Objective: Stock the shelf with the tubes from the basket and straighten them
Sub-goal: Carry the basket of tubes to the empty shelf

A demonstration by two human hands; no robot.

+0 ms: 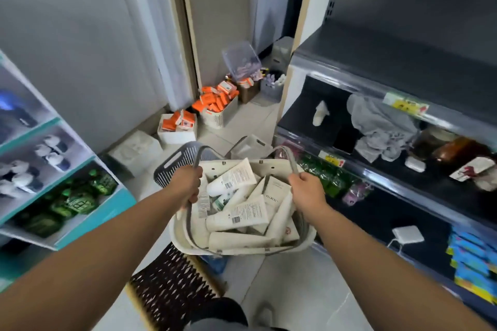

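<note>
Cream plastic basket (pixel 177 234), glossy white tubes (pixel 236 216), hands (pixel 187 185) gripping handles

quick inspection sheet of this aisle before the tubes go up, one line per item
surface: dark shelf on the right, top tier bare
job's things: cream basket full of jumbled white tubes, none shelved yet
clutter: grey cloth on the middle tier; orange packs in a bin on the floor
grippers: left hand and right hand each grip a basket handle
cables: white adapter with its cord on a lower tier
surroundings: closed door ahead
</note>
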